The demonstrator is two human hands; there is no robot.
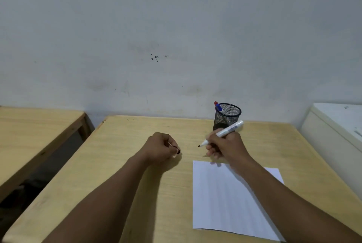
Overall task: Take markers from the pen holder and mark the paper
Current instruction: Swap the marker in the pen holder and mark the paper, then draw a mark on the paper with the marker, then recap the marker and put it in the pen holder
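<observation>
My right hand (225, 144) grips an uncapped white marker (228, 131), its black tip pointing left just above the table, beyond the paper's far edge. My left hand (161, 147) is closed around the marker's black cap (177, 151), resting on the table left of the marker tip. A white sheet of paper (225, 199) lies at the near right with a small dark mark (194, 162) at its far left corner. A black mesh pen holder (227, 114) stands behind my right hand, holding a blue marker (219, 108) and a red one (215, 103).
The wooden table (121, 164) stands against a grey-white wall. A second wooden table (35, 125) is to the left across a gap. A white cabinet (337, 123) stands at the right edge.
</observation>
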